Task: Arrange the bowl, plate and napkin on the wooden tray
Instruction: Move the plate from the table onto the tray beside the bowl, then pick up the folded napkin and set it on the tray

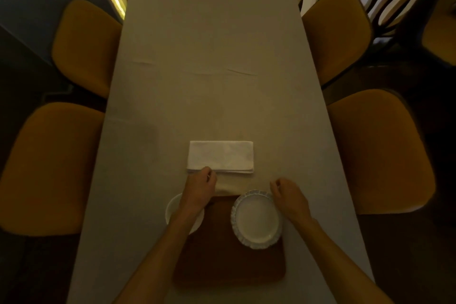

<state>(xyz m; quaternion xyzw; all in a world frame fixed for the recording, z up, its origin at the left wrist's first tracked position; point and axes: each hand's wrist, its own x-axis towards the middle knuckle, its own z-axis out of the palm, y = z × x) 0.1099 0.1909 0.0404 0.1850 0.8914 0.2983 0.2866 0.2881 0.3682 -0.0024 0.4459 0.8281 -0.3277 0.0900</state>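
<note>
The folded napkin [220,156] lies crosswise just beyond the tray [229,264], its near left corner at the left hand [200,184], whose grip cannot be told.

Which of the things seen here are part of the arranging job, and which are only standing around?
Part of the job:
wooden tray
scalloped plate, at the tray's right far corner
white dish, half hidden under the left forearm
folded napkin, beyond the tray
left hand at the napkin's near edge
right hand by the plate

Only standing around:
mustard chairs
tablecloth
</note>
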